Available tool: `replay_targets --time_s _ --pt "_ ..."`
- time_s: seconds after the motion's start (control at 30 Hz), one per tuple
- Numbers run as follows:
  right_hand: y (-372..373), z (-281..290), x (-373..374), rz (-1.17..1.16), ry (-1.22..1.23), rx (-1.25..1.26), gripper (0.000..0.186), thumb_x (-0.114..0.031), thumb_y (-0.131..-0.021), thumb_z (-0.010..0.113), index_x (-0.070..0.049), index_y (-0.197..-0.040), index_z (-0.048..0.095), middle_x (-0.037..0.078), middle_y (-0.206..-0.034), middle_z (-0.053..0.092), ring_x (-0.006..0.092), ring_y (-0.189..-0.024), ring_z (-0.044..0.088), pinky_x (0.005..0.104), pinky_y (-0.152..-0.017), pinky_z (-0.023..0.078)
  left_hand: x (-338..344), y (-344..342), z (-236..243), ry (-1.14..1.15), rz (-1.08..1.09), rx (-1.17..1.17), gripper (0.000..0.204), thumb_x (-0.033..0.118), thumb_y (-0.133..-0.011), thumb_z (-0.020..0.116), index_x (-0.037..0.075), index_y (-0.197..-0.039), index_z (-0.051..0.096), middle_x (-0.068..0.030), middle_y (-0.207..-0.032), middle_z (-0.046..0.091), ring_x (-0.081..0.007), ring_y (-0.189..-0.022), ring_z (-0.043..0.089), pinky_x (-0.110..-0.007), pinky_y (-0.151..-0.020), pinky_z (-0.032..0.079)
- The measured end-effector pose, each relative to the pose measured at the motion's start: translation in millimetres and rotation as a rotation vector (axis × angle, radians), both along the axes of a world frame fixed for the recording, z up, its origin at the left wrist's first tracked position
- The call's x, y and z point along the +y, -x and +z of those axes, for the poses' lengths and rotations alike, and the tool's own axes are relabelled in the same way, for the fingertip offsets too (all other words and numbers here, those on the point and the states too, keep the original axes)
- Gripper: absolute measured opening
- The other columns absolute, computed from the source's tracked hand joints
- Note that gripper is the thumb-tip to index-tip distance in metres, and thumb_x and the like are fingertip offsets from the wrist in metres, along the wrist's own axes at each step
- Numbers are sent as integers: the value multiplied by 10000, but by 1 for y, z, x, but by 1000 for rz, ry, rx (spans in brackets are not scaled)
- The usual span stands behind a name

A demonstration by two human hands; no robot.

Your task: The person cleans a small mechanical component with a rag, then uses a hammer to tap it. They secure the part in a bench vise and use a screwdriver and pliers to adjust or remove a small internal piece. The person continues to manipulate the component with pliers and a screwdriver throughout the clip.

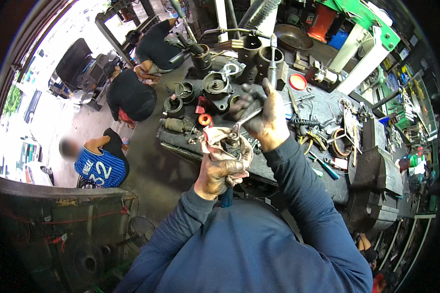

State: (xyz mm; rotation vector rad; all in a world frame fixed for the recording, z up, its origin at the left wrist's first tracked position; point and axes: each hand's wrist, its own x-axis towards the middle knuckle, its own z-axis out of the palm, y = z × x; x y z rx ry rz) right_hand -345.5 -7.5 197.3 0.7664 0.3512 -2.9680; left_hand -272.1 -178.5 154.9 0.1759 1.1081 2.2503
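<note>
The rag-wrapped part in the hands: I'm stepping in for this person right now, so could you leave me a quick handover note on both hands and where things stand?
Left hand: greasy, closed around a small dark metal part wrapped in a stained pinkish rag, held upright above the bench edge.
Right hand: gripping a silver metal wrench, its lower end set on top of the part.
Cluttered grey workbench behind holds dark cylindrical housings, a red round lid and loose tools.
Done: part in hand, wrench engaged.
Left: whether the fitting is loose or tight cannot be told; check before turning.
</note>
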Motion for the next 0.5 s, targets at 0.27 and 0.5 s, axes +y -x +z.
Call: replay_targets --time_s 0.27,0.5 --pt "-39 -30 29 331 -536 284 298 -332 -1086 598 -47 -1100 686 41 -832 671 125 -670 604 268 -642 527 21 4 5 -58 -69 24 606 60 -702 825 14 -1251 571 -100 -930 707 -123 -609 643 -234 -506 558" --pt "20 -21 69 531 -1302 1006 174 -214 -1042 650 -82 -1140 705 39 -897 719 154 -774 726 340 -696 595 55 -1 24 61 -110 126 477 139 -697 841 -12 -1080 602 -81 -843 664 -123 -622 618 -252 -518 526"
